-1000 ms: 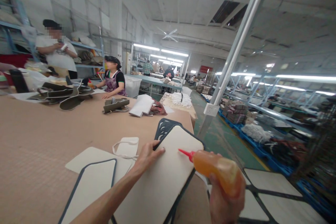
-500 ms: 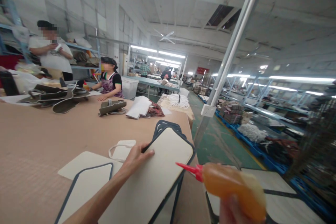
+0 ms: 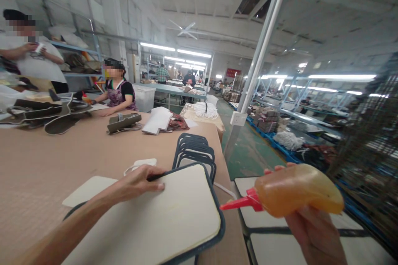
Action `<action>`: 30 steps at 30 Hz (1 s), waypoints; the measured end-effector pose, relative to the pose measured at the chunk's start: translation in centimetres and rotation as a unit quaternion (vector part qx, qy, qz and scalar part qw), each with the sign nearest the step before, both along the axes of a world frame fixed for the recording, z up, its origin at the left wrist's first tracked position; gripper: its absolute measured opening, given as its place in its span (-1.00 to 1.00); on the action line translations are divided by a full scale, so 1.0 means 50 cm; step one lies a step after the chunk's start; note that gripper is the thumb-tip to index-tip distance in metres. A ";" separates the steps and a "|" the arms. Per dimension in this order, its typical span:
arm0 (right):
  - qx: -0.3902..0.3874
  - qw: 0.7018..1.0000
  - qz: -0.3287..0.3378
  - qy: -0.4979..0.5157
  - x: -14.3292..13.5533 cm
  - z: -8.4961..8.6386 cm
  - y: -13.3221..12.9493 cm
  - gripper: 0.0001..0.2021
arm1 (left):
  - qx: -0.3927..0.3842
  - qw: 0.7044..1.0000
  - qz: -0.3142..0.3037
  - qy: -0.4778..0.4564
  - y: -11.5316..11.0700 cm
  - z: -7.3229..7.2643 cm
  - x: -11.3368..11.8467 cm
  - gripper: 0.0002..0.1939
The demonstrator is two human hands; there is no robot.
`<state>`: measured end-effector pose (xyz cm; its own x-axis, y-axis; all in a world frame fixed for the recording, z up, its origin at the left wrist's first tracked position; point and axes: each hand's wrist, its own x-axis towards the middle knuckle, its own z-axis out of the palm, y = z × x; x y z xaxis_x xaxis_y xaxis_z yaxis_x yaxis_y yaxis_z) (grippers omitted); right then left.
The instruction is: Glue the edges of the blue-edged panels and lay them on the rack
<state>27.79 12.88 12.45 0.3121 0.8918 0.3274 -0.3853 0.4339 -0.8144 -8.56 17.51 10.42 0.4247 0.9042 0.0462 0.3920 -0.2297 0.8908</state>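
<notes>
A cream panel [image 3: 174,211] with a dark blue edge lies tilted over the brown table, gripped at its upper left edge by my left hand [image 3: 139,182], thumb on top. My right hand [image 3: 307,219] is wrapped round an amber squeeze bottle [image 3: 295,190] with a red nozzle. The nozzle tip points left, close to the panel's right edge; whether it touches cannot be told. Behind the panel, several dark-edged panels [image 3: 194,147] overlap in a row. A white piece [image 3: 90,190] lies left of my left forearm.
On the brown table [image 3: 93,153] are olive parts [image 3: 124,122], white sheets [image 3: 158,120] and a larger olive pile [image 3: 62,112]. Two people are at the left. Cream panels [image 3: 273,248] lie low at the right, beside a metal post [image 3: 258,58].
The view has shifted. The held panel has turned and come lower, uncovering more of the row behind. The bottle has moved right and is now more nearly level with the panel's edge.
</notes>
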 end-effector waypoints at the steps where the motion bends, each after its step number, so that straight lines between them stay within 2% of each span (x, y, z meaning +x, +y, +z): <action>1: -0.003 1.000 0.015 -0.015 -0.001 0.004 -0.006 -0.36 | -0.003 1.000 -0.007 0.006 -0.002 0.004 -0.002 -0.59; 4: 0.006 0.998 0.043 -0.038 -0.008 0.013 -0.012 -0.38 | -0.020 1.000 -0.019 0.005 -0.010 0.014 -0.004 -0.58; 8: 0.034 0.996 0.074 -0.046 -0.014 0.019 0.000 -0.31 | -0.034 0.999 -0.023 0.000 -0.021 0.023 0.000 -0.58; 15: 0.015 0.995 0.075 -0.057 -0.012 0.020 0.004 -0.33 | -0.041 0.999 -0.006 -0.015 -0.023 0.021 -0.007 -0.60; 21: -0.018 0.994 0.102 -0.044 -0.012 -0.011 -0.004 -0.29 | -0.025 0.999 0.028 -0.016 -0.017 0.008 -0.017 -0.65; 24: -0.017 0.997 0.078 -0.012 -0.004 -0.024 -0.003 -0.30 | -0.027 0.998 0.052 -0.014 -0.022 0.012 -0.012 -0.68; 27: 0.015 0.999 0.028 -0.012 0.000 -0.015 0.009 -0.34 | -0.036 0.998 0.045 -0.011 -0.032 0.023 -0.001 -0.68; 30: 0.053 0.997 0.044 -0.032 -0.003 0.000 0.031 -0.30 | -0.029 0.999 0.027 0.004 -0.042 0.036 0.010 -0.64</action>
